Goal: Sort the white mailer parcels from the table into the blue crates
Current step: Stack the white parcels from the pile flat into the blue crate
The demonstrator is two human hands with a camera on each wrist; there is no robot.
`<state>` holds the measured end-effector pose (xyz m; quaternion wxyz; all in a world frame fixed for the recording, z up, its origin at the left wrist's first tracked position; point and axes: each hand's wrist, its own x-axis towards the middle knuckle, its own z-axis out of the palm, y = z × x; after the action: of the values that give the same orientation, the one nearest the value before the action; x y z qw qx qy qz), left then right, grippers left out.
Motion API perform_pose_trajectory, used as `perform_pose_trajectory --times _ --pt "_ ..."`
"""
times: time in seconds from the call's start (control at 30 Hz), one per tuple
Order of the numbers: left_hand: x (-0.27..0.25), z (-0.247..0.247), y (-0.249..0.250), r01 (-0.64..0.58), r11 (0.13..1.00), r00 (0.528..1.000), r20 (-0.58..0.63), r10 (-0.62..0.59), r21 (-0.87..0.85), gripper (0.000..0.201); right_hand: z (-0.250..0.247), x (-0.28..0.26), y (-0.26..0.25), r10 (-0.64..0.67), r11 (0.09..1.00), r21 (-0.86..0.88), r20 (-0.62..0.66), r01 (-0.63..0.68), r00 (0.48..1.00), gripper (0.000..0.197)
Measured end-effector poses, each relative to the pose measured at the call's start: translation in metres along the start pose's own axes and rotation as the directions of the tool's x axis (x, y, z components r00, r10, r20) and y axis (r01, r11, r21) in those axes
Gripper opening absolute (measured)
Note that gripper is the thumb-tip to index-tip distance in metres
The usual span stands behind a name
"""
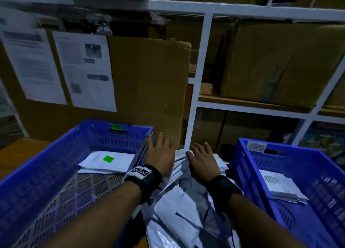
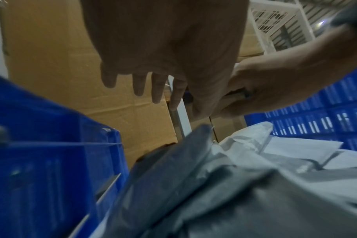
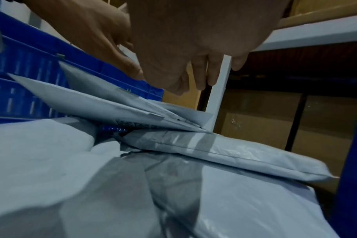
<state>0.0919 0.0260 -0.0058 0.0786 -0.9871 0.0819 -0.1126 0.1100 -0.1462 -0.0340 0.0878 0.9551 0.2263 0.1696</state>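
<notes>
Parcels fill the middle of the head view: a heap of white plastic mailer parcels (image 1: 186,206) lies on the table between two blue slotted plastic crates, and both hands hang over its far end. The left hand (image 1: 161,153) has its fingers spread and straight, beside the near corner of the left crate (image 1: 56,165), holding nothing. The right hand (image 1: 202,160) is flat, palm down, fingers loosely extended over the top parcel; whether it touches the plastic I cannot tell from above.

Only the right wrist view shows a gap under the fingers (image 3: 202,75), and a fan of thin flat mailers (image 3: 112,109) leaning against the left crate's outer wall, their low edges resting on a plump sealed parcel (image 3: 234,154). The left wrist view alone shows a dark band on a right-hand finger (image 2: 247,94).

Inside the left crate lie a few white mailers, the top one bearing a green square sticker (image 1: 108,159). The right crate (image 1: 306,173) holds white mailers with a printed label (image 1: 273,180).

Both crates stand just beside the heap. Behind it rise a brown cardboard sheet (image 1: 149,83) and white shelving (image 1: 201,75) stacked with cartons.
</notes>
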Motion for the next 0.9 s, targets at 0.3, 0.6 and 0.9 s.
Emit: perform_pose_trajectory --times 0.3,0.6,0.9 --pt "0.016 0.019 -0.002 0.002 1.0 1.0 0.029 -0.003 0.017 0.054 0.036 0.045 -0.014 -0.033 0.999 -0.001 0.066 0.033 0.997 0.03" --pt "0.02 0.024 -0.007 0.029 0.999 0.992 0.124 -0.032 0.027 0.049 0.014 0.039 0.007 -0.097 0.995 0.026 -0.078 0.099 0.992 0.037" --pt "0.025 -0.021 -0.01 -0.119 0.986 0.987 -0.122 0.105 -0.114 0.043 -0.064 0.021 0.05 -0.126 0.992 -0.02 -0.096 0.124 0.987 0.036"
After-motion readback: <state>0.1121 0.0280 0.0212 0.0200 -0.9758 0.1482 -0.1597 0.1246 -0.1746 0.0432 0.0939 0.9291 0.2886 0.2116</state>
